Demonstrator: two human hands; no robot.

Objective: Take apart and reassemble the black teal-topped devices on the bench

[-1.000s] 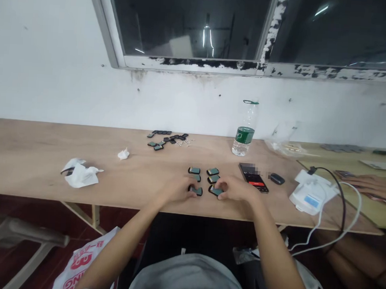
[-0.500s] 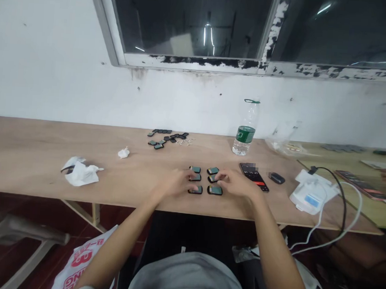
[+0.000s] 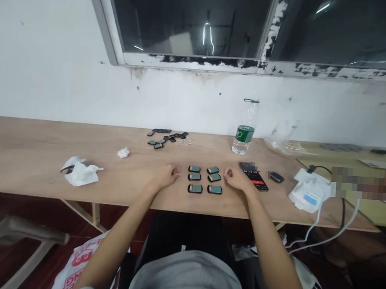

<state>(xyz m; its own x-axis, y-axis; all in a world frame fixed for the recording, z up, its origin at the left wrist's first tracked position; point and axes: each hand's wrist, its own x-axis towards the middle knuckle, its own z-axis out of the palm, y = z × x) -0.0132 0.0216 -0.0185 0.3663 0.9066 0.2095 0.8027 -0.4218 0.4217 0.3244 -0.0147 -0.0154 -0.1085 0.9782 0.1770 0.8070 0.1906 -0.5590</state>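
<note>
Several small black oval-ended casings with grey-green boards in them lie in two columns on the wooden table. My left hand rests on the tabletop just left of the left column, near its middle casing; its fingers are curled closed and nothing shows in them. To the right of the other column, my right hand lies with its fingers curled in, close to the middle right casing but apart from it. Nothing shows in that hand either. A phone with a running timer is beside it.
Behind stand a water bottle and a pile of dark casings with small white bits. Crumpled tissues lie left. A black oval object, a white box with cables and a blurred co-worker's hand are at right.
Both hands have drawn outward off the casings, the left one leftward and the right one rightward, and their fingers have curled in. The casings stay in two columns.
</note>
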